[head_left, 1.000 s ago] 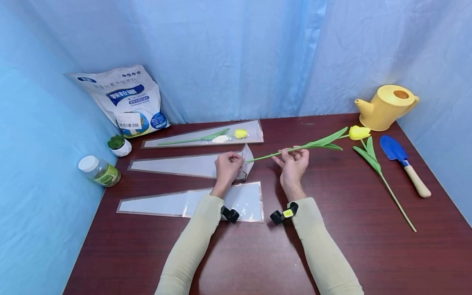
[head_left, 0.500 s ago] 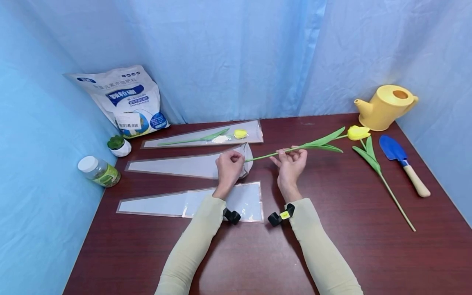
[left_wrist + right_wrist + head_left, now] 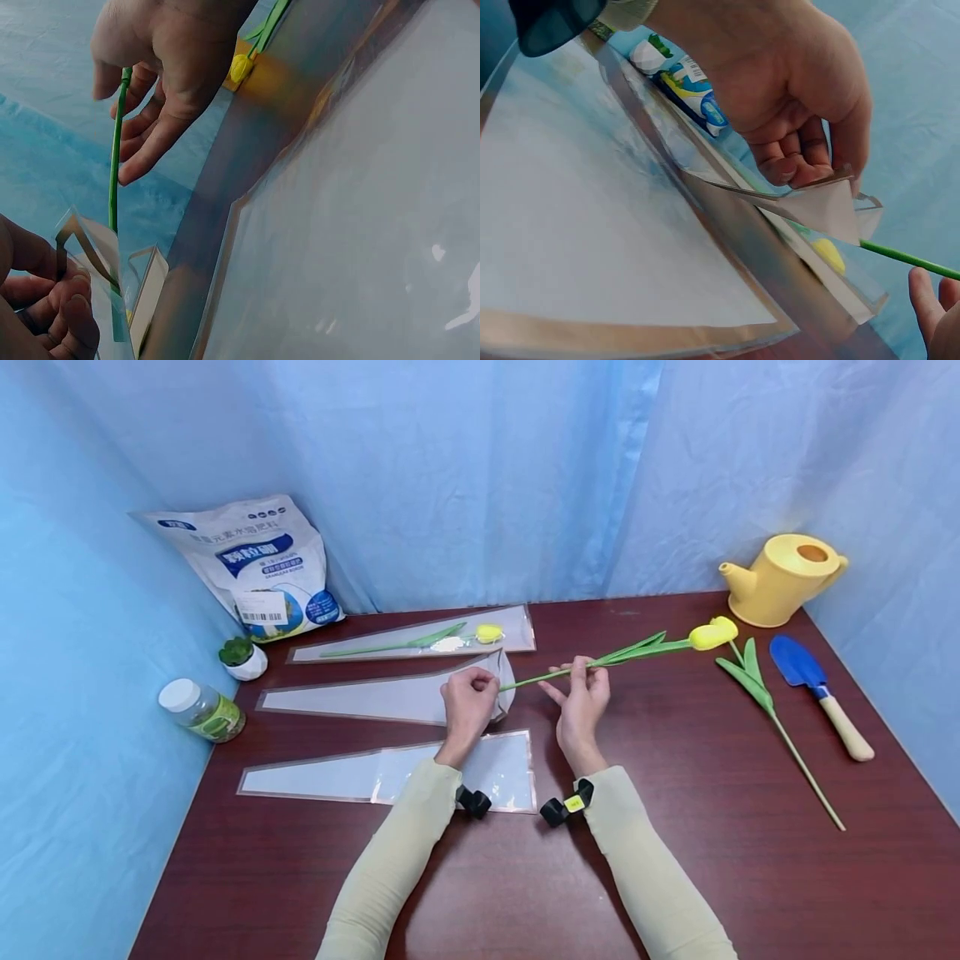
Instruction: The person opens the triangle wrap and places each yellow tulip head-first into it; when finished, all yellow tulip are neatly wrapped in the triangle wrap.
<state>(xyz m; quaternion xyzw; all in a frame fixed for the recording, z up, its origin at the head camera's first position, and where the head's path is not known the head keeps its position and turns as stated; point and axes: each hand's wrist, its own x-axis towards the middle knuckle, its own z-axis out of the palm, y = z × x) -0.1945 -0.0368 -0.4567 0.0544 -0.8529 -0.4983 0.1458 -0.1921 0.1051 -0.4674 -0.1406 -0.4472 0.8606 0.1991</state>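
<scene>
My left hand pinches the wide mouth of the middle flower sleeve, a tapered clear-and-white wrapper; its rim is lifted and bowed apart. My right hand holds a yellow artificial tulip by its green stem, bloom pointing right. In the left wrist view the stem runs down into the sleeve's mouth, its lower end showing through the clear film. From the right wrist side, the raised sleeve corner sits under my left fingers, the stem passing out beside it toward my right fingertips.
Behind lies a sleeve with a tulip inside; nearer me is a flat sleeve. At right are another tulip, a blue trowel and a yellow watering can. Fertilizer bag, potted succulent and jar stand left.
My right hand has moved left with the tulip, sliding its stem farther into the sleeve, and the bloom has shifted left. My left hand stays at the sleeve's mouth, moving only slightly.
</scene>
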